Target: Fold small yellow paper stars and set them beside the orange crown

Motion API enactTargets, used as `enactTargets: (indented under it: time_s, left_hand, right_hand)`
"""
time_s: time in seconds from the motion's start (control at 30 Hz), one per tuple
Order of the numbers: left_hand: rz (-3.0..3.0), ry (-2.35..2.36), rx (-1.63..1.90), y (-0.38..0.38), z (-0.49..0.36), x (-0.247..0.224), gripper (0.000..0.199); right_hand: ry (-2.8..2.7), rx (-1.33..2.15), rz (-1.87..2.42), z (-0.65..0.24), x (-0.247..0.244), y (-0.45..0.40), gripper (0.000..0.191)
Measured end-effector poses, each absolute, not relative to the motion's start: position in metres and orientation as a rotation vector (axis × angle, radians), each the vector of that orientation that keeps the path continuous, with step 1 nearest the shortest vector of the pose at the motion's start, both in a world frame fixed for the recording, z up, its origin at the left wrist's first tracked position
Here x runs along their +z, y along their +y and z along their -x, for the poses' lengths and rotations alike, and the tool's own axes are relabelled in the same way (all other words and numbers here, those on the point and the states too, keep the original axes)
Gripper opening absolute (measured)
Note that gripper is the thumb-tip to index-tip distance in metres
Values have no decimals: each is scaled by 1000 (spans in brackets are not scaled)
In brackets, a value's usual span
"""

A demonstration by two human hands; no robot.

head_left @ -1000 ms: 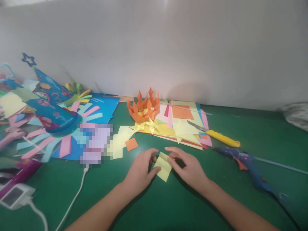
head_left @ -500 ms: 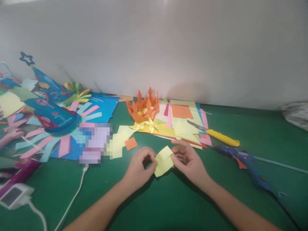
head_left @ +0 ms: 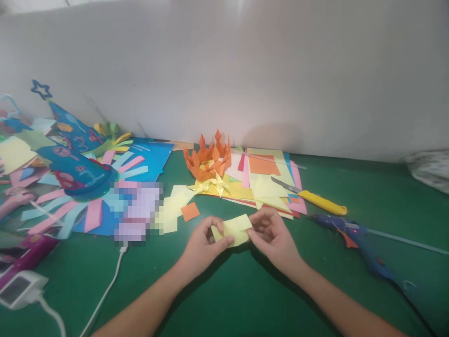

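In the head view, the yellow paper [head_left: 236, 229] is between the two hands, over the green table [head_left: 224, 299]. Half a second ago it stood tilted with a corner up; now it is turned so that its longer side runs crosswise, and the left hand [head_left: 206, 245] has its thumb laid across the near face. That hand pinches the left part of the sheet; the right hand [head_left: 275, 236] pinches the right edge between thumb and fingers. The orange paper crown [head_left: 206, 168], small orange square [head_left: 190, 212], yellow-handled knife [head_left: 322, 202] and blue glue gun [head_left: 358, 238] lie as before. Printed markings on the blue cone hat [head_left: 79, 171] are too blurred to read.
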State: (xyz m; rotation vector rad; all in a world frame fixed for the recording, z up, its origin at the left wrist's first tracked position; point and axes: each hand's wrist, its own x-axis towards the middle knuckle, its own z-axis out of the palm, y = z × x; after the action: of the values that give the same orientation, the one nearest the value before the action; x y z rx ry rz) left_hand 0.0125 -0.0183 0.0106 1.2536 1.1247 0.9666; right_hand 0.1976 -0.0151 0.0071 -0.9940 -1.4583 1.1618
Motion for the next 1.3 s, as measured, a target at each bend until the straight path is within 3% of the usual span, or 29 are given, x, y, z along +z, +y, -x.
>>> enactTargets:
  time_s: [0.2, 0.5, 0.73, 0.97, 1.13, 1.3]
  left_hand:
    - [-1136, 1191, 1061, -17, -13, 16, 27]
    - [-999, 1137, 990, -21, -17, 14, 27]
    - [-856, 1259, 1672, -5, 3, 17, 29]
    - [-1052, 1095, 1172, -31, -27, 11, 66]
    - [-1024, 1166, 1061, -30, -29, 14, 36]
    - [-1018, 1239, 1033, -26, -23, 13, 30]
  right_hand:
    - [-1602, 1166, 991, -198, 6, -15, 32]
    - [-1845, 991, 1022, -201, 3, -17, 26]
    - [-1845, 862, 1119, -203, 3, -13, 24]
    - [-1947, 687, 1112, -200, 6, -16, 23]
    - [-2050, 581, 1060, -200, 6, -16, 21]
    - [-2080, 473, 971, -201, 4, -15, 19]
